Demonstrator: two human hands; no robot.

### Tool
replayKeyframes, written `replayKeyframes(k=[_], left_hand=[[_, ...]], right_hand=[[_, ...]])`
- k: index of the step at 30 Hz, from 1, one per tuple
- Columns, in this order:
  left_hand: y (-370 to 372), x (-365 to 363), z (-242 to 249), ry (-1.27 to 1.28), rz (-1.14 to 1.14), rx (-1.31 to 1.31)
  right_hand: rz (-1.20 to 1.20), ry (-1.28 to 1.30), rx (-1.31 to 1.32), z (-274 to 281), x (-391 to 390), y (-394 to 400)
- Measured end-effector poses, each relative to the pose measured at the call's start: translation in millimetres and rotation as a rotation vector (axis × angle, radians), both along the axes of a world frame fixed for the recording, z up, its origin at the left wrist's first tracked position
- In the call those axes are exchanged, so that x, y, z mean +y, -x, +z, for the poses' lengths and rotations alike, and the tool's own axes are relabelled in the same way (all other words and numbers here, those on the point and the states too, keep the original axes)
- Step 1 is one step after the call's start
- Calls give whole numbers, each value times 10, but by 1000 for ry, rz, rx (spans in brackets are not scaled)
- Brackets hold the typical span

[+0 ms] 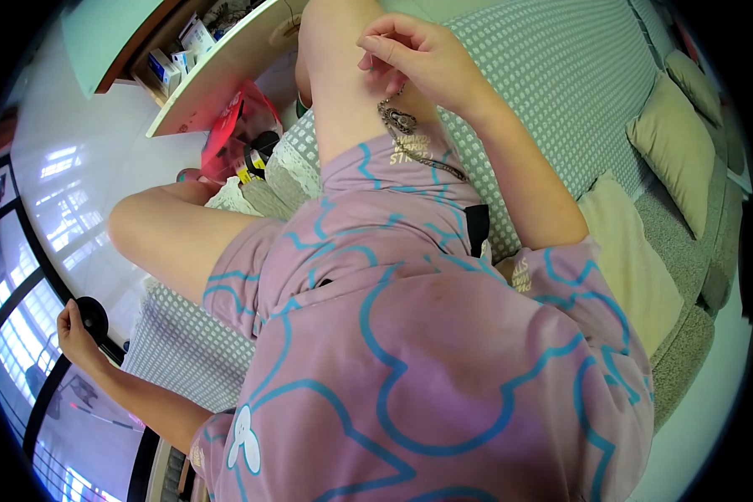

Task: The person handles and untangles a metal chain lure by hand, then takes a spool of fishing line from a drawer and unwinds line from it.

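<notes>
- Two hands: the right hand (410, 60) hovers over one bare thigh; the left hand (77, 336) is held well out to the other side.
- Right fingers curled inward, thumb close to the index fingertip; whether they grip anything, I cannot tell.
- Left fingers bunched together at the tips; whether something thin sits between them, I cannot tell.
- One chain (431, 161), dark and metallic, with one ornate pendant (403, 122). Its upper end reaches up to the right hand's lower fingers; the rest runs down over the thigh and across the hem of the shorts (376, 180).
- One black round object (92, 319) just beside the left hand.
- One patterned cover (527, 67), green-grey with pale dots, under the person and stretching out past both sides.
- Two olive cushions (673, 151) (694, 86), one larger, one smaller, and one pale cloth (632, 251) near the right elbow.
- One red bag (241, 121) beyond the bent leg, with black and yellow items (255, 161) at its lower end, too jumbled to count.
- At least two small boxes (164, 70) (197, 35) in one open compartment (146, 84).
</notes>
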State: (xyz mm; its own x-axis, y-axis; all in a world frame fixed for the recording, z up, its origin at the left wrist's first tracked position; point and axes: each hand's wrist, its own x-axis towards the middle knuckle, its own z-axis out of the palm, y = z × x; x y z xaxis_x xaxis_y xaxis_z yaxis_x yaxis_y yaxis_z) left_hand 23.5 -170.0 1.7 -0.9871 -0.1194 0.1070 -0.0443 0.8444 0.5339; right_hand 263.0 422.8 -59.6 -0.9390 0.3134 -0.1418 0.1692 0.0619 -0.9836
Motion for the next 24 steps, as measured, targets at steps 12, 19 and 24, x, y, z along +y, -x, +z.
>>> replayKeyframes(k=[12, 19, 24], left_hand=[[428, 84, 767, -124, -124, 154], [790, 46, 1560, 60, -113, 301], [658, 163, 1950, 92, -108, 413]], right_hand=[[-217, 134, 210, 570, 230, -111], [-239, 112, 289, 981, 410, 105], [-241, 118, 394, 1183, 452, 326]])
